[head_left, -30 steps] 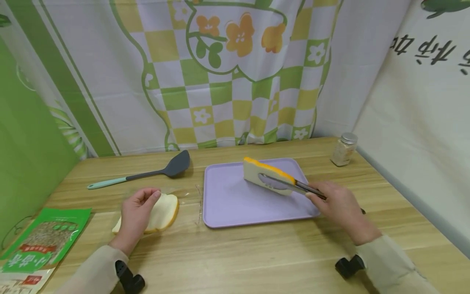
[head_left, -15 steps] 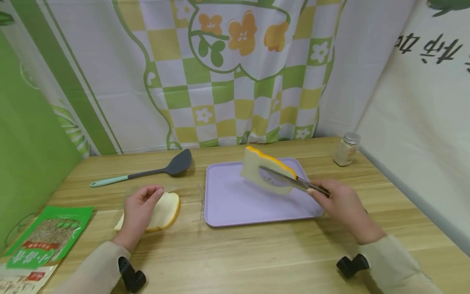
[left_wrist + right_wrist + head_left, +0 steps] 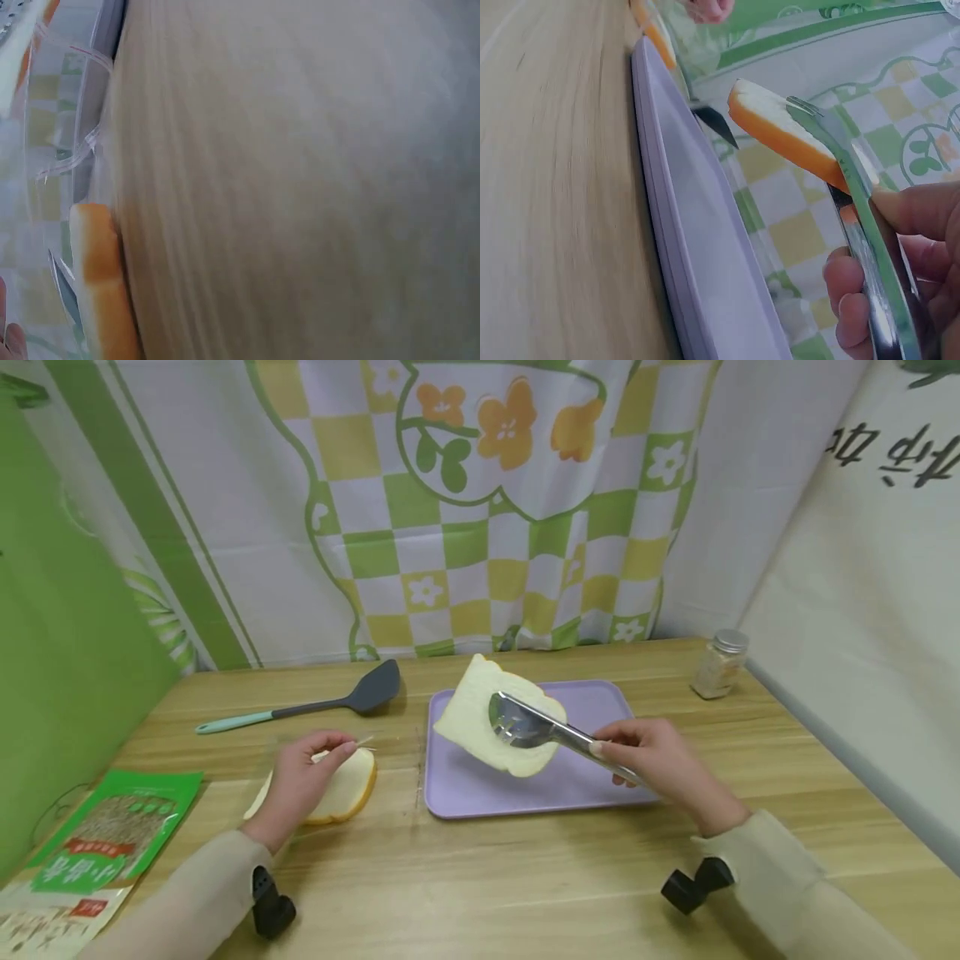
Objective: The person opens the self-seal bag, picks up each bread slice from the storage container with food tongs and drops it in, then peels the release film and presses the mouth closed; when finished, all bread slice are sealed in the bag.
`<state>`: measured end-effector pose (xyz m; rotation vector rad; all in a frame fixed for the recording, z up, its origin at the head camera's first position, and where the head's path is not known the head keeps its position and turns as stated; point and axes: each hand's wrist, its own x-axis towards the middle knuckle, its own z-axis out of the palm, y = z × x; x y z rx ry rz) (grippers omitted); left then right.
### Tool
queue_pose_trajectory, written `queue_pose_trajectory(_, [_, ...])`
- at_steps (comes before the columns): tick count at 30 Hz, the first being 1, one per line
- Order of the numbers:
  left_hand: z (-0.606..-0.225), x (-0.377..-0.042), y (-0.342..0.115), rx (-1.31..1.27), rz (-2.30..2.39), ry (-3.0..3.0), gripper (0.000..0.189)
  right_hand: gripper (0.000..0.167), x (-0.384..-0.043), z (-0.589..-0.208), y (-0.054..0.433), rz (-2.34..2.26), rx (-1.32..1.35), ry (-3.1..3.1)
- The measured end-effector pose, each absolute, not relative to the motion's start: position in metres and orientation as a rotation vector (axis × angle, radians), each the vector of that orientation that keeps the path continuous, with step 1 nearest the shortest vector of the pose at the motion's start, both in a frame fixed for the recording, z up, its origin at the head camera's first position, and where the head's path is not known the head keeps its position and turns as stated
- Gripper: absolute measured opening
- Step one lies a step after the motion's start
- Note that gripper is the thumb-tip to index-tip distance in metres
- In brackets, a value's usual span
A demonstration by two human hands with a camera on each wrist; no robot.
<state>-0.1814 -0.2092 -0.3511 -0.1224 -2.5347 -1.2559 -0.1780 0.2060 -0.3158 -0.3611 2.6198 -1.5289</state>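
My right hand (image 3: pixel 652 760) grips metal tongs (image 3: pixel 573 739), which clamp a slice of bread (image 3: pixel 468 718) above the lilac tray (image 3: pixel 457 806). In the right wrist view the slice's orange crust (image 3: pixel 780 146) shows between the tong arms, apart from the tray. My left hand (image 3: pixel 303 777) pinches the edge of a clear plastic bag (image 3: pixel 365 741) between thumb and forefinger. A second bread slice (image 3: pixel 348 789) lies flat under the left hand, partly hidden by it, seemingly in the bag. Its crust (image 3: pixel 105 277) stands at the lower left in the left wrist view.
A spatula (image 3: pixel 371 687) with a mint handle lies behind the left hand. A green seasoning packet (image 3: pixel 112 835) is at the left front. At the back right stands a glass jar (image 3: pixel 718 667) with a silver lid. A patterned cloth (image 3: pixel 465 560) hangs behind the wooden table (image 3: pixel 480 877).
My right hand has lifted the slice off the tray and moved it leftward, turning its broad face toward the head camera. The left hand stays at the bag, its held edge now slightly raised.
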Motion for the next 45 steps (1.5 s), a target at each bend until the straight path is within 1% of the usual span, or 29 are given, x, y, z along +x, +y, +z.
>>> queue_pose_trajectory(4, [-0.349, -0.185, -0.208, -0.169, -1.236, -2.562, 0.024, 0.031, -0.186, -0.322, 0.195, -1.585, -0.33, 2.465])
queue_pose_trajectory(7, [-0.347, -0.187, -0.207, -0.181, -1.24, -2.574, 0.026, 0.03, -0.189, -0.327, 0.186, -1.591, -0.315, 2.412])
queue_pose_trajectory(17, [-0.343, -0.19, -0.204, -0.203, -1.225, -2.563, 0.016, 0.027, -0.189, -0.331, 0.167, -1.574, -0.281, 2.306])
queue_pose_trajectory(23, [-0.343, -0.188, -0.205, -0.275, -1.206, -2.521, 0.012, 0.026, -0.185, -0.331, 0.158, -1.51, -0.26, 2.235])
queue_pose_trajectory(27, [-0.346, -0.186, -0.207, -0.305, -1.174, -2.506, 0.008, 0.025, -0.184, -0.334, 0.155, -1.467, -0.235, 2.216])
queue_pose_trajectory(32, [-0.348, -0.184, -0.207, -0.314, -1.138, -2.504, 0.008, 0.026, -0.183, -0.334, 0.154, -1.454, -0.212, 2.204])
queue_pose_trajectory(40, [-0.349, -0.181, -0.207, -0.272, -1.176, -2.505, 0.009, 0.027, -0.179, -0.332, 0.158, -1.423, -0.263, 2.18])
queue_pose_trajectory(45, [-0.35, -0.178, -0.209, -0.255, -1.199, -2.521, 0.01, 0.027, -0.184, -0.334, 0.154, -1.405, -0.294, 2.14])
